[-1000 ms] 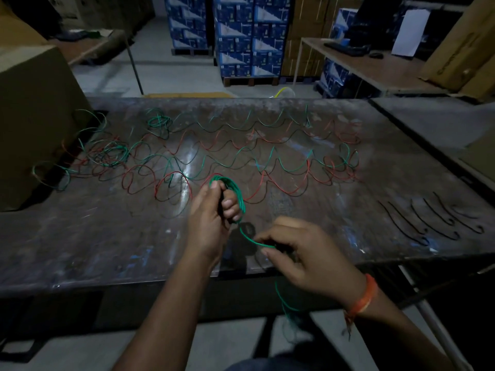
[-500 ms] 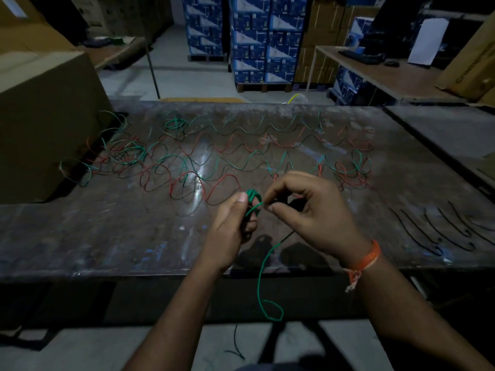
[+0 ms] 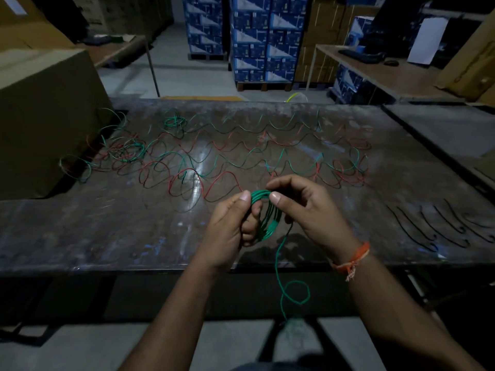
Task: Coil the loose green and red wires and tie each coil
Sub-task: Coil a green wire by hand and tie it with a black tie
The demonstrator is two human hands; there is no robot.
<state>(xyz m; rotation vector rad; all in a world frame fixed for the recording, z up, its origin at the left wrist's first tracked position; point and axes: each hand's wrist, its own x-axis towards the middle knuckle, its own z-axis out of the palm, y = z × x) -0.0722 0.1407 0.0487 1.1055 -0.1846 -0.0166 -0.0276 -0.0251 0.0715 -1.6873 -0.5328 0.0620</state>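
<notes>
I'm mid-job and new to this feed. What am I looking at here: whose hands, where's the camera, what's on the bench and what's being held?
There is no machine: a person works bare-handed, and the single picture comes from a camera worn on their head, looking forward and down. The left hand and the right hand both pinch a green wire coil above the near edge of a worn table. A loose green tail hangs from the coil below the table's edge. Further back on the table lie wavy loose green and red wires. At the right lie several short black ties. A cardboard box stands at the left.
</notes>
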